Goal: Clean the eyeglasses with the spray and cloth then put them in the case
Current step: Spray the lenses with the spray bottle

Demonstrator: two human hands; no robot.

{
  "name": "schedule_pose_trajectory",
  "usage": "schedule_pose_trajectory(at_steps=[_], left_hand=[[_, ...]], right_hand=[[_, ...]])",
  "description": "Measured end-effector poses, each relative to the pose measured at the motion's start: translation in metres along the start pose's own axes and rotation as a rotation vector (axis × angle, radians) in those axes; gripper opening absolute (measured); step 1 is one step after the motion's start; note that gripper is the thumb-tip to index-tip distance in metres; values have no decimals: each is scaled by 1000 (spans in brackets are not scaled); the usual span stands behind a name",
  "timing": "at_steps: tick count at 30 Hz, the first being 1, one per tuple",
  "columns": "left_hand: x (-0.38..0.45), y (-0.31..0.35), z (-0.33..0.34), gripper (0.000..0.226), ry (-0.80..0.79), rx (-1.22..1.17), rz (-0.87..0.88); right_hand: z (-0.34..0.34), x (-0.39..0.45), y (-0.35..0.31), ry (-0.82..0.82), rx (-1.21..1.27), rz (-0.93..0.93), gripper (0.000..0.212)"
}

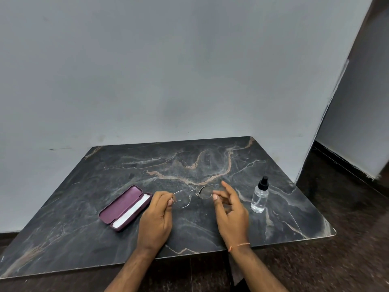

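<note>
Left hand (156, 216) pinches the wire-rim eyeglasses (192, 196) at one lens, right hand (230, 207) loose and empty beside them, so grabbing the spray bottle (260, 198) looks next.

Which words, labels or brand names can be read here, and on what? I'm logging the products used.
None can be read.
Spray bottle: clear, no label visible.
Case: plain purple, open, no print visible.
Eyeglasses: thin frame, any marking too small to tell.
Table: marble veining only.
</note>
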State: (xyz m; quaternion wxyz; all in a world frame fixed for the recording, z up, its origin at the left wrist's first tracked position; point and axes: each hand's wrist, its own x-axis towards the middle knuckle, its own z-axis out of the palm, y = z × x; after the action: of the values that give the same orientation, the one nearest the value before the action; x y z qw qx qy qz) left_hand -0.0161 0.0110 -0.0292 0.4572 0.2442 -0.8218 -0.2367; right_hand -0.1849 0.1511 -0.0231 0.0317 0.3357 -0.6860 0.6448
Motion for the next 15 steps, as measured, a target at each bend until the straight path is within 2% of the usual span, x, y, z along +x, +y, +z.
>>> schedule_pose_trajectory(at_steps=[3,5,7,11,15], left_hand=[[1,-1,0,23,2,-13,1],[1,0,1,23,8,-20,3],[2,0,0,23,12,-27,5],[1,-1,-1,23,13,-31,-13],[1,0,-1,23,14,-21,-31]], right_hand=[[-30,-7,-3,160,-248,-208,36],[-54,-2,-2,341,-331,-259,45],[-76,11,-3,402,-386,-209,59],[-95,28,7,220,-562,-57,90],[-96,34,16,73,-651,-126,91]])
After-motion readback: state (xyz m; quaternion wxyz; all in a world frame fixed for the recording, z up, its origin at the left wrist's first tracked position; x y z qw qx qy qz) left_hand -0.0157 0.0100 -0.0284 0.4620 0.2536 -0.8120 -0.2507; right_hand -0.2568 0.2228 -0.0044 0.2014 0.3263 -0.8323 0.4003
